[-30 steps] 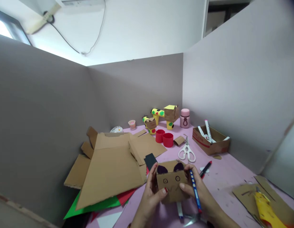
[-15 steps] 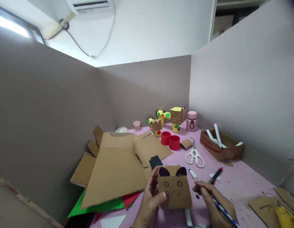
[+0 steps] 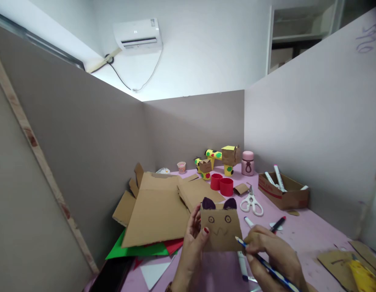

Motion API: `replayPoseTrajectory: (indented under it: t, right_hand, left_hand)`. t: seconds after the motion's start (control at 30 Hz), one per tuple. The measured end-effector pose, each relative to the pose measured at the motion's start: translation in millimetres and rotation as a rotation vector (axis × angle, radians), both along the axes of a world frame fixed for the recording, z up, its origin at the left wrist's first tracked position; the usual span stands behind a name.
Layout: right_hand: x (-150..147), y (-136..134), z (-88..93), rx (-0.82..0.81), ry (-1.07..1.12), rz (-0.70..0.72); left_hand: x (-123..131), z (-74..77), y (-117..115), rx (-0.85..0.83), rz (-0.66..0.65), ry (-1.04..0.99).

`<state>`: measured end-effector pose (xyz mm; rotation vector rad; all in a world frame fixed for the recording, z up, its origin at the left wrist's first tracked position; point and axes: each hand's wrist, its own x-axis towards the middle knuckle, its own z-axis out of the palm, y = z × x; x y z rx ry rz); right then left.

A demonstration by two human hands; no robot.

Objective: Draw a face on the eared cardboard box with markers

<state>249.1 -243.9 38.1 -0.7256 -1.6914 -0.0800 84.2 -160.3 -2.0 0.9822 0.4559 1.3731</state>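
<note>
My left hand [image 3: 195, 239] grips a small cardboard box [image 3: 216, 241] by its left side, the thumb across its front. Dark ears stand on its top edge, and two round eyes and a wavy mouth are drawn on the face. In my right hand [image 3: 271, 253] is a blue-and-white pencil [image 3: 276, 272], fingers closed round it. The pencil tip is by the lower right of the box's face; whether it touches I cannot tell. A white marker [image 3: 242, 265] lies below the box. White-handled scissors [image 3: 251, 204] lie beyond my right hand.
Large cardboard sheets [image 3: 159, 215] cover the table's left, over green paper [image 3: 136, 249]. Red rings [image 3: 226, 187], yellow spotted cardboard animals [image 3: 228, 169] and a pink bottle [image 3: 248, 164] stand farther back. A box of markers [image 3: 282, 194] is at the right, by the partition.
The box now stands more upright, its ears raised. My right hand has turned the pencil so its tip is at the box's face. The camera view has tilted up.
</note>
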Motion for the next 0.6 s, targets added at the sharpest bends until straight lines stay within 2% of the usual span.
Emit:
replayPoseTrajectory:
  t: [0.13,0.27,0.4,0.47,0.6]
  right_hand:
    - [-11.9,5.2,7.3,0.022,-0.005,-0.044]
    - [-14.1,14.8,7.3,0.101,0.095,-0.112]
    - [-5.9,20.6,9.5,-0.041,0.239,-0.275]
    - [-3.4,21.7,9.3,-0.066,0.14,-0.253]
    - [-7.1,24.6,-0.6,0.069,-0.098,-0.102]
  left_hand:
    - [1.3,-1.5,0.3,0.011,-0.011,-0.042]
    - [2.1,-0.2,-0.2,0.01,0.008,-0.099]
    - [0.8,3.1,-0.5,-0.006,0.039,-0.132]
    - [0.2,4.9,-0.8,-0.026,0.052,-0.158]
    - [1.1,8.3,-3.3,-0.052,0.055,-0.199]
